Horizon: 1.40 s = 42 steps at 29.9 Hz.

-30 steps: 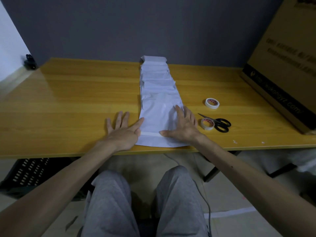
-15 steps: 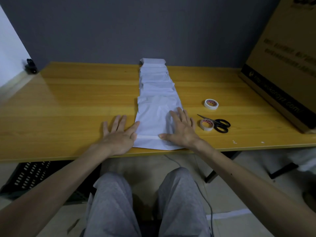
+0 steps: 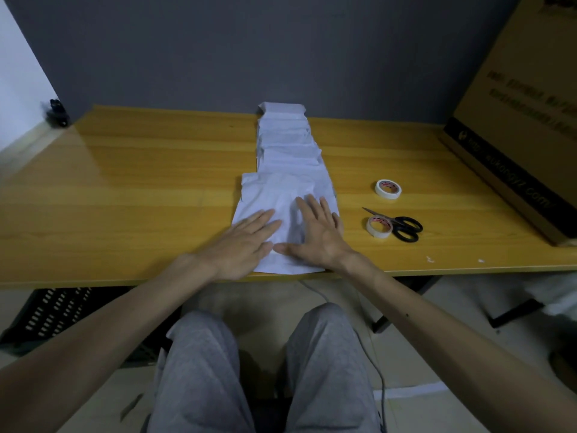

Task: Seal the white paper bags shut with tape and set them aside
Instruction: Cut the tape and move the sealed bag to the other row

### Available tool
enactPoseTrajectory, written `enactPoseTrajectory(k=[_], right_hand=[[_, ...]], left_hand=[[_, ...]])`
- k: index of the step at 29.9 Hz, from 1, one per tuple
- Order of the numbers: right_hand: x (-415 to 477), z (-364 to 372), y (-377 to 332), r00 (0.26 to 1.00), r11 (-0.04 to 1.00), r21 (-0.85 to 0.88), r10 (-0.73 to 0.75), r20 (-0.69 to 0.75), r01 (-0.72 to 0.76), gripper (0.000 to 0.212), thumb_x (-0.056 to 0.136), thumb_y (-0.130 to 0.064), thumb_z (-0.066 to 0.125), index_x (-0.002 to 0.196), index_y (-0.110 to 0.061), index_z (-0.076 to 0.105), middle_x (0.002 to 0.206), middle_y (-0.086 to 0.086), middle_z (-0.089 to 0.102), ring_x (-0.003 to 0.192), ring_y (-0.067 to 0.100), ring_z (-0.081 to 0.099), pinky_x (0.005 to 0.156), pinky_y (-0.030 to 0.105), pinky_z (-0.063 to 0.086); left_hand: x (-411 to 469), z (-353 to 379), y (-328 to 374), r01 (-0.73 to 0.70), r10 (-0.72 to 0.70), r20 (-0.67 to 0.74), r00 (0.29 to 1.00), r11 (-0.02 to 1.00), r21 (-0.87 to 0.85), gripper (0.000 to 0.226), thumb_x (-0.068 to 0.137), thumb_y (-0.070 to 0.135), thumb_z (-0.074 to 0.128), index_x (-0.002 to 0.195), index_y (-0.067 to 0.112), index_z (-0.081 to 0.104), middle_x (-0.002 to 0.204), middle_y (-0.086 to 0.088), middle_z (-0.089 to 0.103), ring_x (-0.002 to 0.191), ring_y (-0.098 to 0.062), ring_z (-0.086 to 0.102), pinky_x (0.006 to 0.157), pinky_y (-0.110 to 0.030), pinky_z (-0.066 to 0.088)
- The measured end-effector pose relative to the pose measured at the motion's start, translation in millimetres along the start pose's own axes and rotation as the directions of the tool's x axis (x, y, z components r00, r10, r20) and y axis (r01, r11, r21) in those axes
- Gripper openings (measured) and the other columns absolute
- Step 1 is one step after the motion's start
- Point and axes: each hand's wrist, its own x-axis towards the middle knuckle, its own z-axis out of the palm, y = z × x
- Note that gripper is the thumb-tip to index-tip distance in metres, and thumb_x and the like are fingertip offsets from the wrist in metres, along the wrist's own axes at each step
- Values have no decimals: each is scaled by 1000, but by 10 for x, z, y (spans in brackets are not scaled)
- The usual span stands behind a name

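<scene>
On a glossy, wood-grain worktop (image 3: 140,182): a row of flat white paper bags (image 3: 285,142), overlapped like shingles, running from the far edge toward the near one. At the near edge, middle of the worktop, the near bag (image 3: 274,195): matte, lightly creased, roughly rectangular, skewed a little left of the row.

Left hand (image 3: 240,245) laid flat on the bag's near-left part, fingers straight and close together, pointing far-right, heel partly on bare wood. Right hand (image 3: 318,239) flat on the bag's right half, fingers straight and slightly spread, thumb stretched left, almost meeting the left thumb. Both open, palms down, pressing paper.

Right of the bag, two pale rings of tape with red print on the core: near roll (image 3: 378,226) lying against the thin steel blades of black-handled scissors (image 3: 406,228), far roll (image 3: 388,189) apart, farther back. At the far right, a large brown cardboard box (image 3: 515,135) with a black printed band along its lower edge. Under the worktop's left end, a black perforated crate (image 3: 53,310).
</scene>
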Motion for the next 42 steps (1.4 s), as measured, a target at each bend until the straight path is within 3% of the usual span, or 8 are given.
enactPoseTrajectory(k=[5,15,23,28,36,42], right_hand=[[-38,13,74,1000,1000,9,12,-28,-12,114,69,-78,58,153,-24,3,161,-1,-7,146,18,-17,117,45,-4],[-154,-179,402,995,995,-22,95,37,-94,119,66,-78,60,153,-27,-3,161,0,-11,146,22,-14,117,51,-2],[-202,-200,458,996,995,80,53,66,-59,110,74,-67,64,153,-25,1,161,1,-9,147,20,-13,117,45,0],[-235,-267,604,996,993,106,38,83,-46,106,76,-60,68,153,-23,6,161,0,-3,147,21,-1,119,43,10],[-239,-273,567,994,993,114,-1,111,-11,92,84,-48,66,152,-27,9,161,-3,-1,147,19,1,119,42,1],[-247,-284,553,992,987,162,-8,127,-12,92,86,-37,68,153,-27,6,161,-3,-4,147,21,0,120,43,4]], left_hand=[[-2,129,-63,71,-85,91,992,986,149,55,102,46,8,151,31,-13,155,14,-25,142,-3,-23,118,-29,-11],[7,143,-40,123,-137,92,986,983,138,53,102,43,6,150,35,-15,154,18,-28,142,-2,-24,118,-35,-10],[0,150,-17,133,-144,88,986,983,124,52,103,41,6,150,36,-13,154,20,-26,142,-2,-23,118,-36,-11],[-4,140,-38,127,-140,107,984,985,118,52,103,42,5,150,36,-14,153,20,-28,141,-1,-25,118,-36,-12],[-18,135,-29,121,-133,106,985,986,111,51,102,42,5,150,37,-14,153,21,-27,141,-1,-25,118,-38,-12],[-15,142,-29,127,-140,106,985,985,116,52,102,43,5,150,38,-14,154,21,-27,141,-1,-24,118,-39,-12]])
